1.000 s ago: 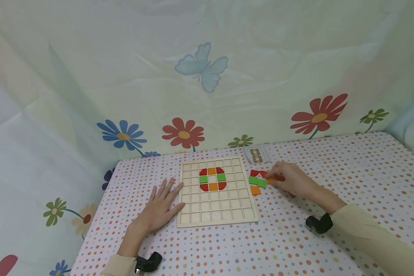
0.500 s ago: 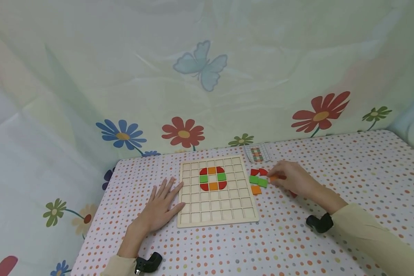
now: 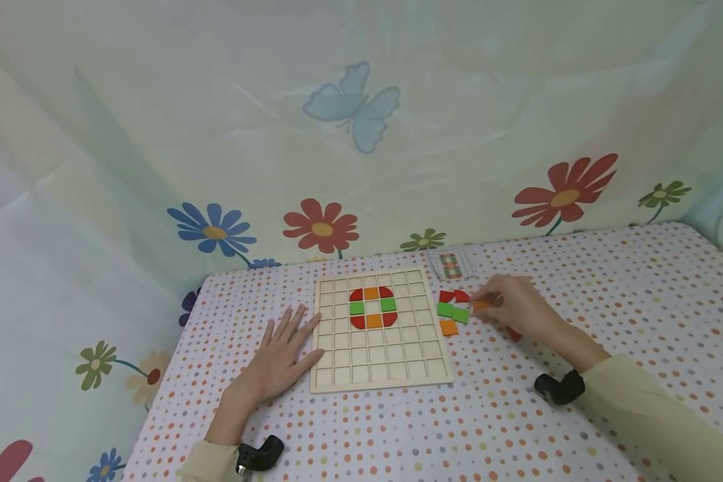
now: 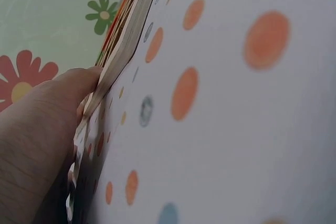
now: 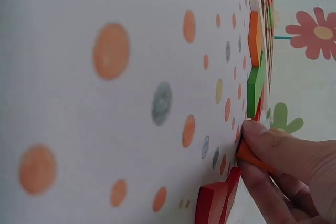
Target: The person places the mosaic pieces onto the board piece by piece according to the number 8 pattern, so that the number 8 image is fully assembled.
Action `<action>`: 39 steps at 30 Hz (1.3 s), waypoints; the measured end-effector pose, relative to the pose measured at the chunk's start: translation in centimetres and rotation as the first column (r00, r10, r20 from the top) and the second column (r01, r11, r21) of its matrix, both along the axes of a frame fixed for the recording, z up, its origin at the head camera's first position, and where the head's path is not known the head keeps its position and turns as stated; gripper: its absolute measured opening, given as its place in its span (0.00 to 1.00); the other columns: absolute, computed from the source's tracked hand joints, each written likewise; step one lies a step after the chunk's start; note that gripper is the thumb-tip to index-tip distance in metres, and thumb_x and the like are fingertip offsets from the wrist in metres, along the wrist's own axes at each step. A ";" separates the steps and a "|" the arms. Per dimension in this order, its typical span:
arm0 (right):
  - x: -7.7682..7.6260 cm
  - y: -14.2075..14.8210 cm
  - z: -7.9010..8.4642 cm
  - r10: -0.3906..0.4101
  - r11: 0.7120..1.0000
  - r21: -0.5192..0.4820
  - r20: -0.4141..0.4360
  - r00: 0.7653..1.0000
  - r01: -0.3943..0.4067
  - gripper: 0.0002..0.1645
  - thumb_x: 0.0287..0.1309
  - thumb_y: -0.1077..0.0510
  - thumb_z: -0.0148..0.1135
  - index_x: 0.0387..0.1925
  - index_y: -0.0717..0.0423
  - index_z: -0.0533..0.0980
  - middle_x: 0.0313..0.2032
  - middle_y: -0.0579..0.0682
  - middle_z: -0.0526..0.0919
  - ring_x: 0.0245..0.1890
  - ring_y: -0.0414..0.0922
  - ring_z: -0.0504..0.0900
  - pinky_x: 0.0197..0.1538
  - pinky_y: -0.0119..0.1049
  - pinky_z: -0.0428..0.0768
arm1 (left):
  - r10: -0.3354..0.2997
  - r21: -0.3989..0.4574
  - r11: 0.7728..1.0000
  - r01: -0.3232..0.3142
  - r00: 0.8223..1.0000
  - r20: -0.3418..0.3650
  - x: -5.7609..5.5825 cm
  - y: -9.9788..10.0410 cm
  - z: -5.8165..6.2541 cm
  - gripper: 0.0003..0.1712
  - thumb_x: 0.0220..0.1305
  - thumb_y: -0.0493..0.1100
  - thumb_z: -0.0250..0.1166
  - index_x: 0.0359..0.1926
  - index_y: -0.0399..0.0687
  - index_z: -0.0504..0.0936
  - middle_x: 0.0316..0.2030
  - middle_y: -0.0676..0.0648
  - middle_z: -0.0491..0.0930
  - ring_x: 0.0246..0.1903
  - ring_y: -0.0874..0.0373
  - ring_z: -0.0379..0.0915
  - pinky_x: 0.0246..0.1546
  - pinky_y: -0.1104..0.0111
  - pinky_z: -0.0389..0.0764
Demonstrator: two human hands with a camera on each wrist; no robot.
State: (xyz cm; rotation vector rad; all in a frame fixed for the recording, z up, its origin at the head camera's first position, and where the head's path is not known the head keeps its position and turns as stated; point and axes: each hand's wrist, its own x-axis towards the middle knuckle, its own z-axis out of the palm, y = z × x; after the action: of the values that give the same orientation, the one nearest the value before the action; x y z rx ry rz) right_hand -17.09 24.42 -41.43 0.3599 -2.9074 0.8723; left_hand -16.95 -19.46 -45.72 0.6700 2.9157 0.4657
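Observation:
My left hand [image 3: 277, 361] lies with fingers spread at the left side of a wooden grid board [image 3: 379, 365], thumb and fingertips touching its edge. On the board, red curved-corner, orange and green tiles form a ring around one bare square. To the right of the board, my right hand [image 3: 518, 308] pinches an orange tile [image 5: 252, 157] between thumb and fingers, low over the table. Close by lie two green tiles [image 3: 453, 312], another orange tile [image 3: 448, 328] and red tiles [image 3: 454, 296]. More red pieces [image 5: 212, 200] sit near the hand, partly hidden by it in the head view.
A small card [image 3: 452, 263] with a printed grid pattern lies beyond the loose tiles. The dotted tablecloth [image 3: 367, 435] covers the table. A flowered curtain [image 3: 247, 134] hangs behind the far edge.
My right hand has drawn slightly right with the orange tile, away from the green tiles. My left hand stays in place. The head view has tilted a little.

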 end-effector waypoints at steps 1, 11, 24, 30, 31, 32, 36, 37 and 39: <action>0.0 0.0 0.0 0.003 1.000 0.007 -0.009 1.000 -0.003 0.12 0.50 0.70 0.80 0.39 0.63 0.89 0.33 0.51 0.86 0.32 0.47 0.83 0.36 0.43 0.85 | -0.002 -0.001 1.000 0.002 1.000 0.001 -0.1 0.0 0.1 0.43 0.77 0.66 0.52 0.84 0.56 0.55 0.84 0.42 0.43 0.83 0.43 0.31 0.80 0.41 0.35; -0.2 -3.0 1.6 0.114 0.988 -0.094 -0.064 0.991 -0.120 0.12 0.59 0.71 0.73 0.45 0.65 0.88 0.35 0.50 0.85 0.34 0.44 0.81 0.35 0.30 0.81 | -0.011 -0.020 1.000 0.011 1.000 0.000 -0.3 0.0 0.3 0.43 0.77 0.66 0.52 0.84 0.56 0.54 0.84 0.42 0.43 0.83 0.42 0.31 0.80 0.41 0.35; -2.0 -12.9 1.7 0.448 0.888 -0.117 0.005 0.894 -0.445 0.10 0.61 0.70 0.72 0.44 0.62 0.89 0.38 0.49 0.89 0.37 0.41 0.82 0.41 0.31 0.83 | -0.010 0.000 1.000 0.010 1.000 0.018 -0.2 0.0 0.1 0.43 0.78 0.66 0.51 0.84 0.56 0.54 0.84 0.42 0.42 0.83 0.42 0.31 0.80 0.41 0.34; -2.3 -14.0 0.6 0.494 0.865 -0.109 0.022 0.869 -0.489 0.08 0.61 0.70 0.72 0.41 0.62 0.90 0.36 0.47 0.88 0.37 0.39 0.83 0.40 0.28 0.82 | -0.009 0.009 1.000 0.009 1.000 0.014 -0.1 0.1 0.1 0.43 0.77 0.66 0.52 0.84 0.56 0.55 0.84 0.42 0.42 0.83 0.43 0.31 0.80 0.41 0.34; -2.3 -14.1 0.4 0.497 0.865 -0.101 0.025 0.868 -0.492 0.08 0.61 0.70 0.72 0.41 0.62 0.90 0.35 0.47 0.87 0.36 0.38 0.82 0.40 0.27 0.82 | -0.009 0.011 1.000 0.009 1.000 0.014 -0.1 0.1 0.1 0.43 0.77 0.66 0.52 0.84 0.56 0.55 0.84 0.42 0.42 0.83 0.43 0.31 0.80 0.41 0.34; -2.2 -14.1 0.3 0.496 0.866 -0.092 0.027 0.868 -0.492 0.08 0.61 0.70 0.73 0.41 0.62 0.90 0.35 0.47 0.87 0.36 0.38 0.82 0.40 0.27 0.82 | -0.009 0.012 1.000 0.009 1.000 0.013 -0.1 0.1 0.2 0.43 0.77 0.66 0.52 0.84 0.56 0.55 0.84 0.42 0.42 0.83 0.43 0.31 0.80 0.41 0.34; -2.0 -14.4 0.2 0.494 0.869 -0.052 0.020 0.869 -0.492 0.08 0.60 0.68 0.74 0.42 0.61 0.90 0.35 0.46 0.86 0.37 0.38 0.81 0.41 0.28 0.82 | -0.011 0.009 1.000 0.011 1.000 0.010 -0.1 0.1 0.2 0.43 0.77 0.66 0.52 0.84 0.56 0.54 0.84 0.42 0.42 0.83 0.43 0.31 0.80 0.41 0.34; -1.9 -14.5 0.2 0.492 0.870 -0.040 0.018 0.870 -0.491 0.08 0.60 0.68 0.74 0.42 0.61 0.90 0.35 0.46 0.86 0.37 0.39 0.81 0.41 0.28 0.82 | -0.012 0.009 1.000 0.011 1.000 0.010 -0.1 0.0 0.2 0.43 0.78 0.66 0.52 0.84 0.56 0.54 0.84 0.42 0.42 0.83 0.43 0.31 0.80 0.41 0.34; -1.8 -14.6 0.2 0.491 0.871 -0.023 0.017 0.871 -0.491 0.08 0.60 0.68 0.74 0.42 0.62 0.90 0.36 0.47 0.85 0.38 0.40 0.81 0.42 0.28 0.83 | -0.011 0.010 1.000 0.011 1.000 0.013 -0.1 0.0 0.2 0.43 0.78 0.66 0.52 0.84 0.56 0.54 0.84 0.42 0.42 0.83 0.43 0.30 0.80 0.41 0.33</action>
State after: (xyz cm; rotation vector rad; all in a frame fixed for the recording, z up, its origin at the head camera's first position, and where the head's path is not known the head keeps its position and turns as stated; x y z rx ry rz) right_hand -18.87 9.80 -41.22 1.1337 -2.8619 0.9566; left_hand -17.08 -19.46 -45.51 0.6819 2.8975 0.4819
